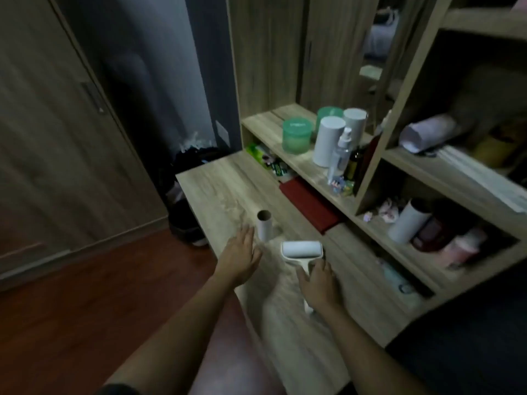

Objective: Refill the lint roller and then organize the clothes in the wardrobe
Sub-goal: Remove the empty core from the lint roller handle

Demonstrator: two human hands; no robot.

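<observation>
A white lint roller (302, 250) lies on the wooden desk (225, 183), its roll end pointing away from me. My right hand (316, 282) rests over its handle, fingers curled loosely around it. An empty cardboard core (264, 225) stands upright on the desk just left of the roller. My left hand (241, 253) hovers flat and open beside the core, fingers spread, not touching it. A white refill roll (407, 220) lies tilted in a lower shelf cubby to the right.
Shelves (302, 163) behind the desk hold green jars (296, 135), white cylinders (328, 141), a spray bottle (340, 151) and a red cloth (309, 203). A closed wardrobe door (57, 138) stands on the left. A dark bin with bags (194, 158) sits beside the desk.
</observation>
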